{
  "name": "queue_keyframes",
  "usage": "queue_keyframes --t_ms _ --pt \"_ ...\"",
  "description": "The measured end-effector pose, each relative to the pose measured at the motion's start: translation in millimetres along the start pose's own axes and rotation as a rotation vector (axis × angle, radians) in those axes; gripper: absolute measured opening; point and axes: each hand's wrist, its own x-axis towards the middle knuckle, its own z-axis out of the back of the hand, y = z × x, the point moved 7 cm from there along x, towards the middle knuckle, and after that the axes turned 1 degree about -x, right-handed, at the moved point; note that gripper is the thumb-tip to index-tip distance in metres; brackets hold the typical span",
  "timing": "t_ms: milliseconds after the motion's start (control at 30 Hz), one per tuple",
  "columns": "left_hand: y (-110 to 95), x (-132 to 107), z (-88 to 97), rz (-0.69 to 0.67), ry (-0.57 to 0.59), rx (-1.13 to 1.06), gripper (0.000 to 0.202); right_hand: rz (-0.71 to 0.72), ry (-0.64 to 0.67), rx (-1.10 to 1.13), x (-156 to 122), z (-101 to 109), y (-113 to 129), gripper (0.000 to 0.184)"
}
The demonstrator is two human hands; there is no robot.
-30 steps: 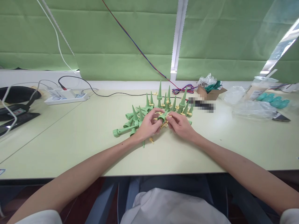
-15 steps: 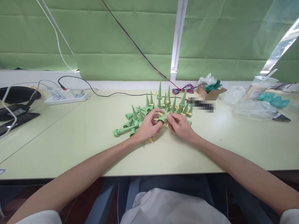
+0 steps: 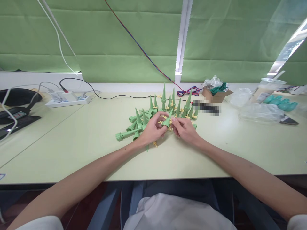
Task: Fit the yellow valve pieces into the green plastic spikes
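Note:
A green plant-watering spike (image 3: 166,122) is tilted between my two hands, its wide collar toward me and its point up and away. My left hand (image 3: 153,128) is closed around the collar end with thumb and fingers. Against the spike's side, my right hand (image 3: 184,128) pinches a small yellow valve (image 3: 171,121), mostly covered by the fingertips. Beyond and around my hands, several more green spikes stand point-up, some with yellow valves in their sides. Another spike (image 3: 128,134) lies flat on the left. A loose yellow valve (image 3: 155,144) rests beside my left wrist.
On the pale table (image 3: 83,143), a white power strip (image 3: 68,100) with cables sits at the left. Toward the back right are a small cardboard box (image 3: 217,95), coiled red-and-blue wire (image 3: 192,91), a plastic cup (image 3: 266,91) and a clear bag (image 3: 260,112).
The spike in my left hand has turned slightly, and my right fingers have shifted a little at its side. The pile around my hands looks the same.

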Motion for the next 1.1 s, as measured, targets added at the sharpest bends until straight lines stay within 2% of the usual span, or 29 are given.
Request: queue_keyframes --t_ms 600,800,1100 --pt "-1.8 -3.4 -2.0 -0.051 0.013 0.095 0.039 -0.128 0.028 0.003 1.9 -2.3 -13.8 0.059" --pt "-1.8 -4.2 -0.8 -0.012 -0.036 0.083 0.049 -0.108 -0.03 0.072 2.5 -0.7 -15.5 0.061" --pt "-4.4 -3.7 -0.7 -0.019 -0.03 0.039 0.048 -0.057 -0.161 0.103 4.0 12.7 -10.5 0.053"
